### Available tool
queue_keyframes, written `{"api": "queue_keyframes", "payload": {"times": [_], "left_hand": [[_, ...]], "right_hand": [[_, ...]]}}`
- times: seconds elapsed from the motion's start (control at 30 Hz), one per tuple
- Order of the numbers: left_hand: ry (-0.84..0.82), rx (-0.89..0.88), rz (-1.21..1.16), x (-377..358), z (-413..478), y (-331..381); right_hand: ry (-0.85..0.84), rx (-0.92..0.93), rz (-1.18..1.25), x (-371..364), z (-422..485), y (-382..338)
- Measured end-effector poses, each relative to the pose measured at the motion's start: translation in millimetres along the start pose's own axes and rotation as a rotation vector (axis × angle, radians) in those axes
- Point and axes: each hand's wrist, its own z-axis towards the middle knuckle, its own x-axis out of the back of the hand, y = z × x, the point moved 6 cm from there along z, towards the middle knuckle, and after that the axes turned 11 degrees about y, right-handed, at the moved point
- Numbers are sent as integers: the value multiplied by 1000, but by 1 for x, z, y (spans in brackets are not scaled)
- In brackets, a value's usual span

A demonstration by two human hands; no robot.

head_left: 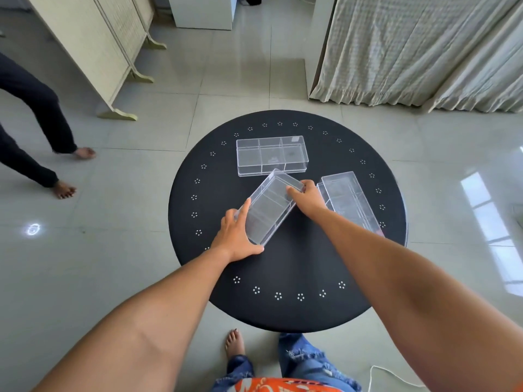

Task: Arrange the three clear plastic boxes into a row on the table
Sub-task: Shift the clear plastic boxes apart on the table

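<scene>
Centre frame on the black table (pixel 297 264), both hands grip the slanted middle box (pixel 268 207): left hand (pixel 237 236) low end, right hand (pixel 307 198) top; likely light, rigid, slick; hold ends.

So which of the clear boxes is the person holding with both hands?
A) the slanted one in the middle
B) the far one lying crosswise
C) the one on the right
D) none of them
A: the left hand and right hand grip opposite ends of the slanted middle box, while the far box and right box lie untouched.
</scene>
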Motion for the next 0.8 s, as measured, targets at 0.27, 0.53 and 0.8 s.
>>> {"api": "queue_keyframes", "payload": {"times": [0.27, 0.53, 0.8], "left_hand": [[-64, 116, -442, 20, 24, 12], [-90, 296, -837, 40, 36, 6], [-209, 526, -933, 47, 39, -1]], "right_hand": [[51, -39, 238, 20, 21, -24], [68, -60, 296, 31, 25, -26], [117, -29, 229, 34, 14, -16]]}}
